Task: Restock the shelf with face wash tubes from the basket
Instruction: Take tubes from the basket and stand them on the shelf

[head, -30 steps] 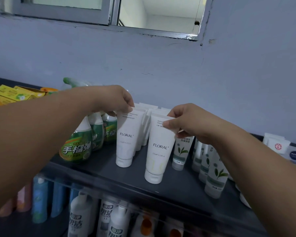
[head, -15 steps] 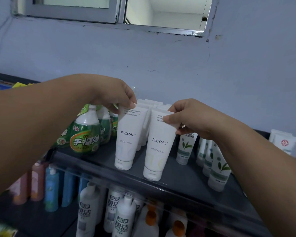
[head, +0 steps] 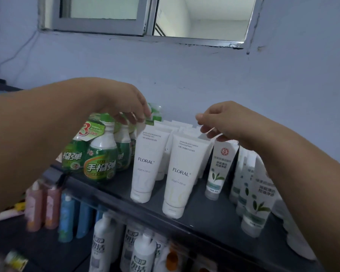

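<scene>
Evidently the placing step: two white tubes stand at the front of the shelf (head: 208, 216), with both hands at their tops.

On the dark shelf, between the green bottles (head: 100, 160) and the leaf tubes (head: 218, 167), the left tube (head: 149, 163) and right tube (head: 183, 173) stand cap-down and lean back on the white rows behind. The left hand (head: 130, 107) reaches over the bottles. Its fingers (head: 134, 116) are curled at the left tube's crimped top, and whether they pinch it or only touch it cannot be told. The right hand (head: 222, 118) hovers just above the right tube, fingers loosely curled and holding nothing. The basket is out of view. Both tubes look set, so the next move likely calls for letting go without tipping them, then reaching down to the basket for more.
</scene>
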A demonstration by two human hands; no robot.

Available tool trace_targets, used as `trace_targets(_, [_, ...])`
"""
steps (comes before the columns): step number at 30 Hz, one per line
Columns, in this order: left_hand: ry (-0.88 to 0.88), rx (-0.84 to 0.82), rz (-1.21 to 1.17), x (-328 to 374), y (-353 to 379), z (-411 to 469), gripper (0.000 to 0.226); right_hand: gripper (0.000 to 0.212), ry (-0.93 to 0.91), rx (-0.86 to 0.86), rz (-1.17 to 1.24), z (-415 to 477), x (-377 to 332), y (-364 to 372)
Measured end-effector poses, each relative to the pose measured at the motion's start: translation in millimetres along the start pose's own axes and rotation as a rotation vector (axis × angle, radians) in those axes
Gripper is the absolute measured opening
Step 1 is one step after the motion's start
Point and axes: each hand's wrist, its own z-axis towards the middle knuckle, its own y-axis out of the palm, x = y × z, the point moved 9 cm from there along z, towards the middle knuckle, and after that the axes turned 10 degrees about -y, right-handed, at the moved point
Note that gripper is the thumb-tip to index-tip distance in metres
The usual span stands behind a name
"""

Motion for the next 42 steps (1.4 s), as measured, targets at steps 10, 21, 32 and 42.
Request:
trace_targets(10, [0.236, 0.118, 0.267, 48.7, 13.4, 45.1, 0.012, 0.029, 0.011, 0.001, -0.430, 34.4, 22.0, 16.7])
trace_targets(21, [0.358, 0.098, 0.597, 61.1, 47.2, 73.4, 0.020, 0.007, 0.135, -0.014, -0.390, 44.6, 39.7, 25.7])
trace_targets(32, [0.346, 0.030, 0.542, 50.7, 41.0, 72.3, 0.007, 0.012, 0.150, 0.013, -0.275, 33.9, 35.2, 22.5])
trace_targets(42, [0.312, -0.056, 0.462, 46.1, 41.5, 72.1, 0.016, 0.012, 0.155, -0.011, -0.284, 31.0, 28.6, 25.4])
